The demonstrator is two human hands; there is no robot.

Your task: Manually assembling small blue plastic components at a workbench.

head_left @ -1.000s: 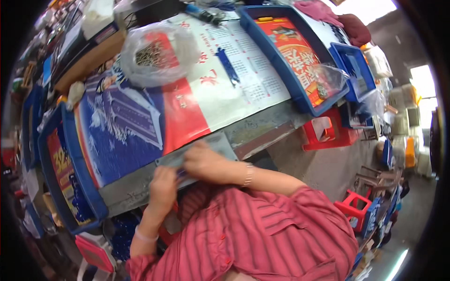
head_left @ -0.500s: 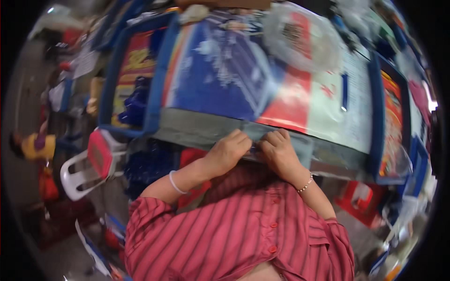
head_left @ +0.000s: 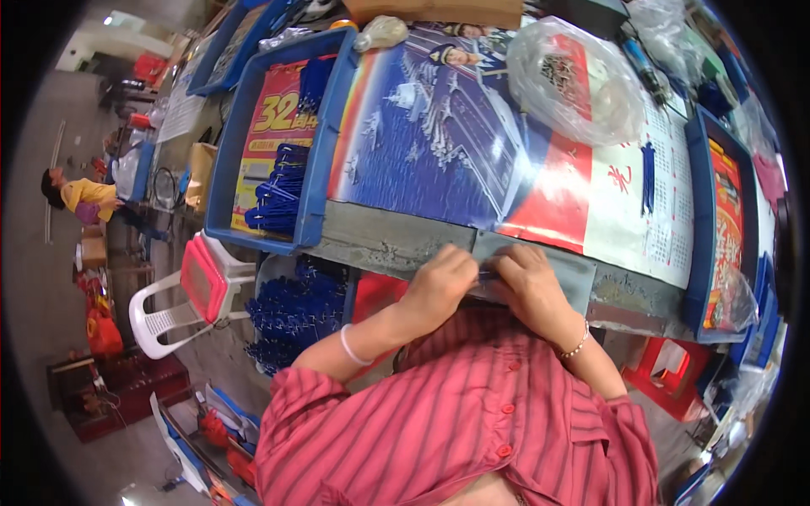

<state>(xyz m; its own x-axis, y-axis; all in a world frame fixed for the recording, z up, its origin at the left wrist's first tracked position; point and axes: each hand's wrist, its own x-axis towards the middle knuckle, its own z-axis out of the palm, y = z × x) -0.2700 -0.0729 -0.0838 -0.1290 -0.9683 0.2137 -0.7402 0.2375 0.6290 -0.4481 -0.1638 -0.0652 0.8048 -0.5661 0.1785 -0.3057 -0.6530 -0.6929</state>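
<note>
My left hand (head_left: 439, 282) and my right hand (head_left: 527, 282) meet at the near edge of the table, fingers curled together over a small bluish part (head_left: 487, 276) pinched between them. They rest on a grey metal plate (head_left: 561, 271) that lies along the table edge. The part is mostly hidden by my fingers. A white band circles my left wrist and a beaded bracelet my right one.
A blue tray (head_left: 316, 181) with blue plastic pieces sits at the left, another blue tray (head_left: 696, 219) at the right. A clear bag (head_left: 578, 80) of small parts lies on the printed poster (head_left: 439, 143). A crate of blue pieces (head_left: 291, 312) and a white chair (head_left: 160, 320) stand below left.
The view has swung from looking left to looking more straight over the table. My hands stay together at the grey plate on the table edge, working the same small part.
</note>
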